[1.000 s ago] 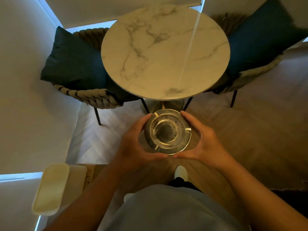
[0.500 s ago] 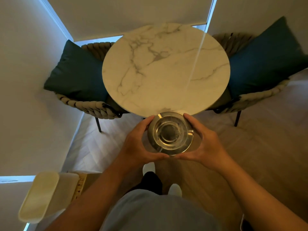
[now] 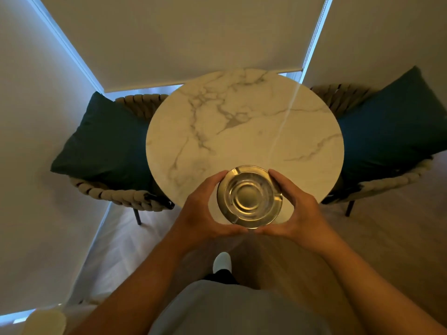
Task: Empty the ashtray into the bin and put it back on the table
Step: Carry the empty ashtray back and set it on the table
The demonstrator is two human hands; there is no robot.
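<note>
My two-handed grip, left hand point(image 3: 200, 213) and right hand point(image 3: 300, 213), clasps the ashtray point(image 3: 250, 198) above the surface point(image 3: 242, 122) edge; releasing early risks a fall.

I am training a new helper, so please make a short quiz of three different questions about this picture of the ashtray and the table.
1. True or false: only one hand holds the ashtray.
2. Multiple choice: the round table has a top that looks like A) marble, B) glass, C) dark wood.
3. Short answer: what lies on each chair beside the table?

Key
1. False: the left hand and the right hand both grip its rim.
2. A.
3. A dark teal cushion: left cushion, right cushion.
</note>
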